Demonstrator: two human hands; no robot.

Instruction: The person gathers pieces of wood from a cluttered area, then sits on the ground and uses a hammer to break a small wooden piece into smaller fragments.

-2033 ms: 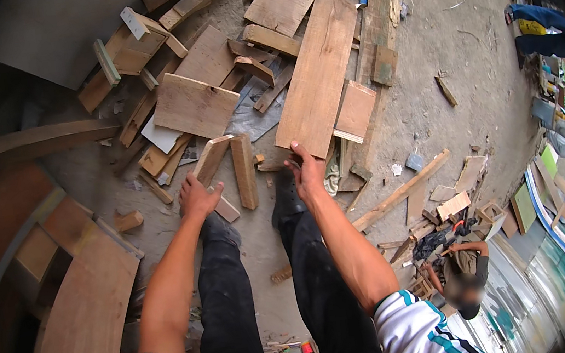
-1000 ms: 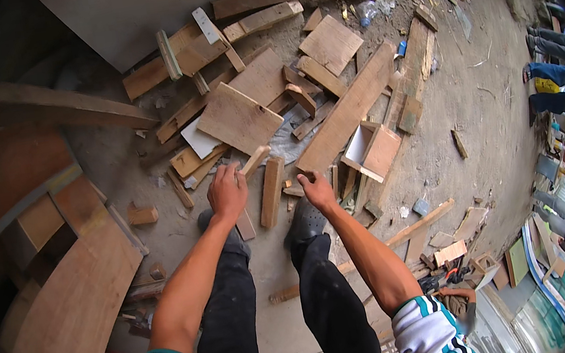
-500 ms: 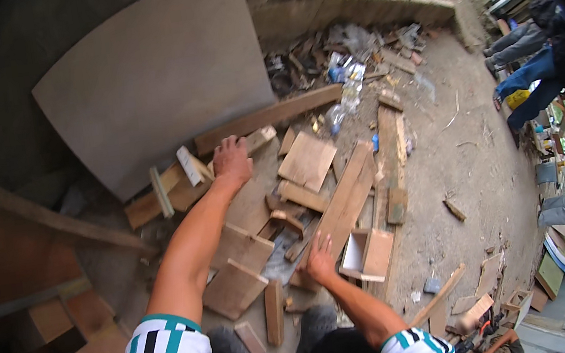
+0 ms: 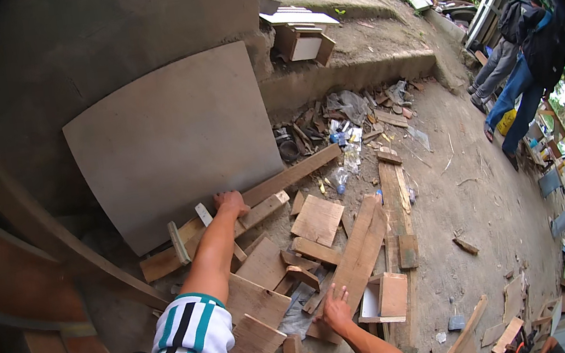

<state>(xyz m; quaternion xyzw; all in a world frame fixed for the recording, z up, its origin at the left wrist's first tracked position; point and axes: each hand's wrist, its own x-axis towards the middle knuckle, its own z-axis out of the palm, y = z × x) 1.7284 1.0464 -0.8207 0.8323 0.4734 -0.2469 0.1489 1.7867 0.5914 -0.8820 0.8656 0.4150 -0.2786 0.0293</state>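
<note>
My left hand (image 4: 231,203) is reached far forward, its fingers curled down over the near end of a long wooden beam (image 4: 296,174). Its fingertips are partly hidden behind the knuckles. Just below the hand lies a shorter wood block (image 4: 266,211) with a pale end. My right hand (image 4: 335,306) hovers low with fingers spread, holding nothing, over the near end of a wide brown plank (image 4: 360,248). To the right of that hand sits a small wooden box (image 4: 392,296) with a white inside.
A large grey panel (image 4: 171,141) leans on the wall behind the beam. Square boards (image 4: 318,219) and offcuts litter the ground. Plastic bottles and rubbish (image 4: 347,136) lie beyond. People (image 4: 525,66) stand at the far right. A curved wooden strip (image 4: 55,235) crosses the left side.
My view has tipped up, showing steps and more of the wall. My left fingers, spread before, have curled down at the beam's end. My right hand stays near the wide plank.
</note>
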